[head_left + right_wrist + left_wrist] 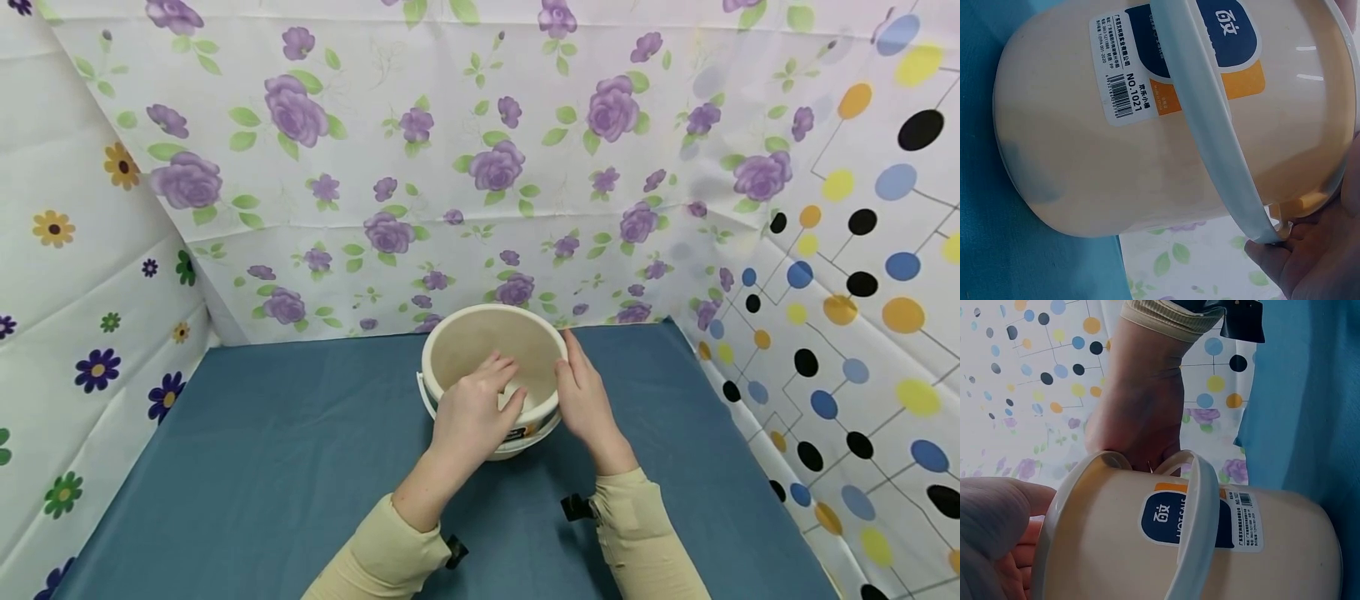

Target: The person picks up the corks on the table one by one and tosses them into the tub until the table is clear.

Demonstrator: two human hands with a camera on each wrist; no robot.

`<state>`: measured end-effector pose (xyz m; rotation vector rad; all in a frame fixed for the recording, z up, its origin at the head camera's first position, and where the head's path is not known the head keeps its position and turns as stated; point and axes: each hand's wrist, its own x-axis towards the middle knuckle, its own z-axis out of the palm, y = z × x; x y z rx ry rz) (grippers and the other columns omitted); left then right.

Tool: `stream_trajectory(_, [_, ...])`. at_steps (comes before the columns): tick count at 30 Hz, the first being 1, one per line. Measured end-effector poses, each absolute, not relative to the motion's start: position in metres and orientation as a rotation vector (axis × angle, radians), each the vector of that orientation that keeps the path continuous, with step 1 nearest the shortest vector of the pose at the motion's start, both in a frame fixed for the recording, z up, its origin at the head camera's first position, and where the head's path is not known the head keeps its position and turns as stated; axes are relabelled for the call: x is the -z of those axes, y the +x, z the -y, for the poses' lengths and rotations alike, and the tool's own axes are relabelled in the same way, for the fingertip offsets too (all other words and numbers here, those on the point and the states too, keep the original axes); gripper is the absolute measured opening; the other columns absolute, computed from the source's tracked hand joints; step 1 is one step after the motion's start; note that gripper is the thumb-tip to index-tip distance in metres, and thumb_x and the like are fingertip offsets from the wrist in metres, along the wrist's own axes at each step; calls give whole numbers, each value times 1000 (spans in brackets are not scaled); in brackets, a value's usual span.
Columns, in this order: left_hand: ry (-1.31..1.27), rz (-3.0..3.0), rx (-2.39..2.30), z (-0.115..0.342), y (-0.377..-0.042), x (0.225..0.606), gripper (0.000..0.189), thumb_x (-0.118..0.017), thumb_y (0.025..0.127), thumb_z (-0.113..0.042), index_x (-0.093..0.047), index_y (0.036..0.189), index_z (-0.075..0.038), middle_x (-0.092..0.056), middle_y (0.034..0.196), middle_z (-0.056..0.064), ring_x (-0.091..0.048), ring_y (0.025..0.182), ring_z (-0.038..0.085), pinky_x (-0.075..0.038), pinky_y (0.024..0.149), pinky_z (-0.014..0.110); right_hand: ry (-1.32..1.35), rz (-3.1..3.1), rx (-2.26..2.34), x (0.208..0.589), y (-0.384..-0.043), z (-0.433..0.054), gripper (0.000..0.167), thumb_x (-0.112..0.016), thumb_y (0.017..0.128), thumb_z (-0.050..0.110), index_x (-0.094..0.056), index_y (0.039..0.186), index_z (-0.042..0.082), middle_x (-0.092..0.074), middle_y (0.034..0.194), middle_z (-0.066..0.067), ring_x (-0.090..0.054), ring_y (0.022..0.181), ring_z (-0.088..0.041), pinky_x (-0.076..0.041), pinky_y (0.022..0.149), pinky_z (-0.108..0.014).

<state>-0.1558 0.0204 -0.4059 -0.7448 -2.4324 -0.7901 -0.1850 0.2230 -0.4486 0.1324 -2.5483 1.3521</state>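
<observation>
A cream plastic bucket (465,337) stands on the blue cloth, its mouth tilted toward me. My left hand (472,412) reaches over the near left rim, fingers loosely extended into the mouth. At the right side, my right hand (588,408) holds the rim, with the thumb at its edge and the fingers on the outer wall. In the right wrist view those fingers lie by the hinge of the white carry handle (1210,131). The handle hangs down across the front, over a blue and orange label (1163,515) and a barcode sticker (1119,75).
Blue cloth (247,467) covers the table. A sheet with purple roses (390,233) hangs right behind the bucket. Flower-patterned sheeting (97,371) closes off the left, and dotted sheeting (840,308) the right. Each sleeve cuff carries a black clip (576,507).
</observation>
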Motion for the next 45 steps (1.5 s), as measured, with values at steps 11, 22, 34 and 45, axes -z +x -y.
stream_trajectory(11, [-710, 2438, 898, -10, -153, 406, 33, -81, 97, -21, -80, 127, -7, -75, 131, 8, -64, 134, 24, -65, 78, 38, 139, 2549, -1351, 449, -186, -222, 60, -34, 116, 25, -21, 172, 8, -27, 173, -20, -34, 155, -43, -36, 121, -65])
stream_trajectory(22, [-668, 2268, 1011, 36, -130, 399, 27, -81, 97, -16, -82, 123, -7, -76, 129, 5, -67, 130, 19, -64, 90, 41, 146, 2547, -1362, 449, -186, -223, 60, -33, 117, 26, -20, 172, 9, -25, 175, -18, -31, 157, -40, -32, 123, -63])
stream_trajectory(34, [-385, 2528, 967, 112, -113, 433, 33, -85, 94, -20, -81, 125, -7, -75, 131, 10, -71, 62, 8, -51, 44, 30, 134, 2550, -1367, 447, -188, -226, 60, -33, 117, 26, -20, 173, 9, -23, 175, -17, -29, 158, -39, -30, 125, -62])
stream_trajectory(45, [-318, 2874, 726, 111, -122, 491, 38, -86, 93, -26, -81, 120, 0, -75, 123, 24, -79, 96, 36, -60, 52, 38, 129, 2555, -1372, 449, -187, -224, 60, -33, 117, 27, -20, 173, 10, -24, 175, -16, -29, 158, -39, -29, 125, -62])
